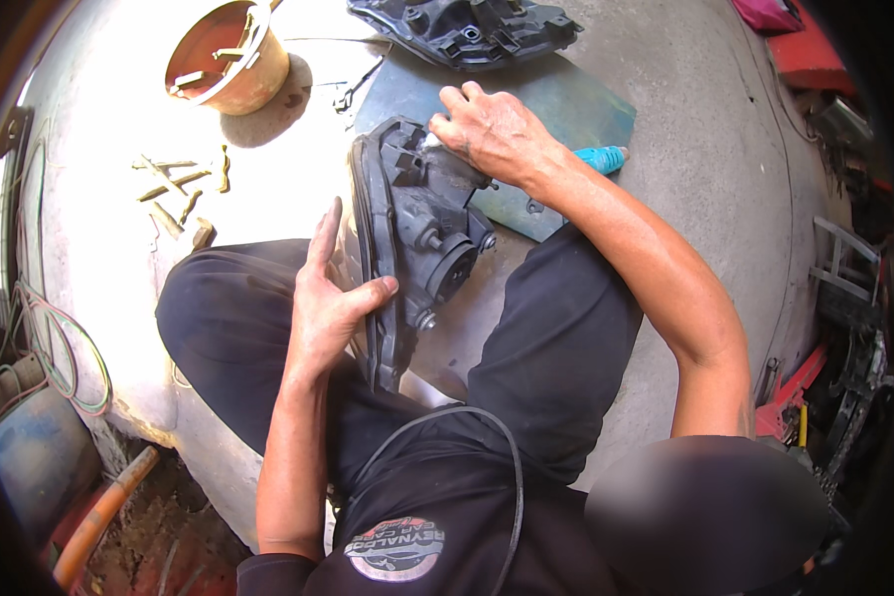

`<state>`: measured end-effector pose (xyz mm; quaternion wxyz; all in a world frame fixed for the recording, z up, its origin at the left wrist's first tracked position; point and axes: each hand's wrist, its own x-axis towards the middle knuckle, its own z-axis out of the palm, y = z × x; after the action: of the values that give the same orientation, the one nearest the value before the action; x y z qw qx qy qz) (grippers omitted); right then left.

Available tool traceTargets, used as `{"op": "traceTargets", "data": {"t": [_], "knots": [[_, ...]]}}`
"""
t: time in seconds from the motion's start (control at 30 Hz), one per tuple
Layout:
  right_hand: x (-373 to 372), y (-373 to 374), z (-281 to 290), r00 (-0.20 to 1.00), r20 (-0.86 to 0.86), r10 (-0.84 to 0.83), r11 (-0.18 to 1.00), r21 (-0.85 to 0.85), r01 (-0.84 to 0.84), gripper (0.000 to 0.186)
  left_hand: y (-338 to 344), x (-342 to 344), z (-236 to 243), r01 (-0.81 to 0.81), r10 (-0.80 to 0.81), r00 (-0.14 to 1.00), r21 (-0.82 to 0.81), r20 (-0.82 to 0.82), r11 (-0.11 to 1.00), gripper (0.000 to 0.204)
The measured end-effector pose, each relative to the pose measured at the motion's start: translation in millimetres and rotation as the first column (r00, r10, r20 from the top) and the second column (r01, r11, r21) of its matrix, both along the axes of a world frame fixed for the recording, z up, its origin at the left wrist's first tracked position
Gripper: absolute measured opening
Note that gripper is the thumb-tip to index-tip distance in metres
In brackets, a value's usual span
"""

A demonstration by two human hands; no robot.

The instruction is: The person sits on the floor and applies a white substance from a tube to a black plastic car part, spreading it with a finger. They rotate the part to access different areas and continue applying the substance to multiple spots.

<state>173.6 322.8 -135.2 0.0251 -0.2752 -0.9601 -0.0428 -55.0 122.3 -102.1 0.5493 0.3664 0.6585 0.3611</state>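
Observation:
A black car headlight (407, 238) stands on its edge between my bent legs, its back housing with round caps turned to the right. My left hand (330, 306) grips its left side, thumb over the black rim and fingers stretched along the lens side. At the upper end of the housing is my right hand (492, 134), its fingers curled in. A small whitish bit (433, 142) shows just under those fingers; what they hold, if anything, is hidden. Part of a teal cylindrical tool (603, 159) sticks out beyond my right wrist.
A second headlight (472, 32) lies at the far side by a dark greenish sheet (591, 104). An orange-tan bucket (253, 84) holds some pieces. Several small tools (174, 184) lie on the left floor. Hoses (70, 348) coil at far left; car parts (844, 397) crowd the right.

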Motion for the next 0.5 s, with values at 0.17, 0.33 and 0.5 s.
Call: {"op": "traceTargets", "data": {"t": [0.17, 0.33, 0.5], "knots": [[1.4, -1.2, 0.5, 1.000, -0.016, 0.010, 1.000, -0.004, -0.010, 0.016, 0.2, -0.2, -0.8, 0.001, -0.001, 1.000, 0.010, 0.010, 1.000, 0.113], [1.8, -3.2, 1.7, 1.000, 0.005, 0.016, 1.000, 0.014, -0.016, 0.016, 0.2, 1.5, 1.1, -0.018, 0.017, 0.999, 0.011, 0.049, 1.000, 0.113], [1.7, -4.2, 3.9, 1.000, 0.005, 0.006, 1.000, 0.001, -0.006, 0.016, 0.5, 1.1, 0.4, -0.006, 0.005, 1.000, 0.020, 0.031, 1.000, 0.113]]}}
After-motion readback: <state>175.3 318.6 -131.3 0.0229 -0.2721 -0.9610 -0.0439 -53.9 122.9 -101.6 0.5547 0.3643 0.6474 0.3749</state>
